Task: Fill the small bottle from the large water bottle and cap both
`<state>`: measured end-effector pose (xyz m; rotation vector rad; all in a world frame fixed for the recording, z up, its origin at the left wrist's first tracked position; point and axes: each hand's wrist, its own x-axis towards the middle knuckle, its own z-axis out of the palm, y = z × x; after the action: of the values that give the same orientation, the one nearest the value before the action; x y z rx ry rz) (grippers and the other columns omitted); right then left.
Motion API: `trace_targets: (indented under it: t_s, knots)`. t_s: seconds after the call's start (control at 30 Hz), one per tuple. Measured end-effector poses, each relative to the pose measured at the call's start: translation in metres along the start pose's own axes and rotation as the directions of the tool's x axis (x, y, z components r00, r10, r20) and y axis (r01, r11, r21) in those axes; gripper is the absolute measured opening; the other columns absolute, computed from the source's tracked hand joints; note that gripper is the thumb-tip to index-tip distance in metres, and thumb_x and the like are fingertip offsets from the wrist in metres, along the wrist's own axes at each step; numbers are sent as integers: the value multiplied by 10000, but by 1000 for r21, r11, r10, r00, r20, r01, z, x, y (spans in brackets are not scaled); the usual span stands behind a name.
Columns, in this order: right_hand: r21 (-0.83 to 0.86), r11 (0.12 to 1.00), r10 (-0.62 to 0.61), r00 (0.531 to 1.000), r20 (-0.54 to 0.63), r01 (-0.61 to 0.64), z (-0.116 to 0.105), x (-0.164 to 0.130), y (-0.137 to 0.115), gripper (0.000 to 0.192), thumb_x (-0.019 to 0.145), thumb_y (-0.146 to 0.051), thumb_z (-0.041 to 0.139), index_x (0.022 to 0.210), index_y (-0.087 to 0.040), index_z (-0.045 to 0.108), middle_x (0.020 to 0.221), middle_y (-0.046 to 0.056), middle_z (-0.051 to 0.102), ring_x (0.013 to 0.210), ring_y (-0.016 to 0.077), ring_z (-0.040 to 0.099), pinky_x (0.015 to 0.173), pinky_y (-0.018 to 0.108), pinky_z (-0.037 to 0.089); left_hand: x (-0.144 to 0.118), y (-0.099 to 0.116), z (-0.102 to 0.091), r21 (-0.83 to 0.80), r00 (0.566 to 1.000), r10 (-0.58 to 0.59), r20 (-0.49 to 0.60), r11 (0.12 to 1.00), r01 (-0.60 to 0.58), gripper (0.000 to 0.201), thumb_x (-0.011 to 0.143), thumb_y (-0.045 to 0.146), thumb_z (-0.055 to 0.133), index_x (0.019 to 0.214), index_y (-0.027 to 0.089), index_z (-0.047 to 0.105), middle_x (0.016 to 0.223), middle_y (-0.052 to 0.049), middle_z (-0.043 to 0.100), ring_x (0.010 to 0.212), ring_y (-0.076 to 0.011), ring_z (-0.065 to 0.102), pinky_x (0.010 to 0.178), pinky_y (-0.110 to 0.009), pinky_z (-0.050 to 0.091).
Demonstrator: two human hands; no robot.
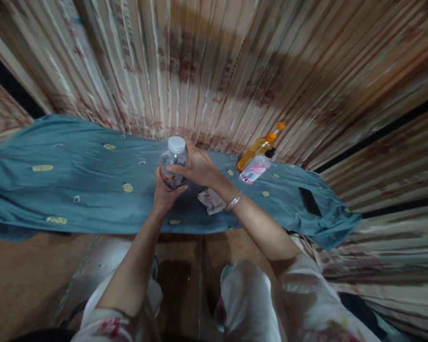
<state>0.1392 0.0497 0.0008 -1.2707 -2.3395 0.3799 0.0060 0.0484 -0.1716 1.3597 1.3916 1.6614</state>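
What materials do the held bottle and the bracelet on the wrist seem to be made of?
Bottle: probably clear glossy plastic, since the blue cloth shows through it; its white cap looks matte plastic. Bracelet: apparently silvery metal, with bright glints along its band.

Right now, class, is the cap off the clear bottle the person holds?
No, the white cap sits on the clear bottle held in both hands.

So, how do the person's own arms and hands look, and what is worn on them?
Both forearms are bare. The right hand has a silver bangle at the wrist. The left hand shows no jewellery. Near each elbow begins a loose, pale sleeve with a faint reddish flower print. No gloves or watch are visible.
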Motion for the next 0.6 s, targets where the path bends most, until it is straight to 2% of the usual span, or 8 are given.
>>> trace_targets:
  t_s: [0.13, 0.27, 0.47, 0.6]
  knots:
    - [-16, 1000, -7, 1000, -1, 7, -1, -4, -3, 752, 902, -493, 627, 1456, -72, 340, 1128, 57, 686, 1027, 177, 646, 892, 238, 456, -2, 6, -2, 31, 998, -63, 4, 998, 63, 1074, 466, 276, 889, 1384, 210, 335, 1347, -154, 523, 1168, -293, 582, 1039, -489, 483]
    - [13, 1000, 16, 1000, -24, -16, 2, -4, 0, 810, 880, -493, 663, 1475, -58, 327, 1334, 116, 620, 1183, 205, 604, 979, 256, 444, -4, 6, -2, 60, 994, -113, 7, 992, 113, 1094, 468, 263, 878, 1402, 178, 315, 1305, -153, 541, 1153, -291, 585, 1045, -495, 476]
    - [94, 992, 94, 992, -80, -86, 7, -13, 7, 923, 820, -533, 719, 1510, -79, 309, 1442, 179, 544, 1330, 257, 529, 1089, 344, 420, -5, 8, -1, 21, 995, -91, 30, 996, 91, 1170, 469, 298, 895, 1443, 196, 254, 1403, -169, 489, 1293, -316, 524, 1117, -502, 420]
    - [183, 970, 189, 973, -136, -163, 11, -35, 13, 940, 789, -514, 752, 1517, -118, 310, 1478, 202, 507, 1382, 259, 491, 1093, 379, 439, -8, 16, -3, 25, 998, -47, 28, 999, 46, 1200, 475, 306, 914, 1460, 204, 237, 1474, -179, 427, 1365, -332, 467, 1170, -499, 370]
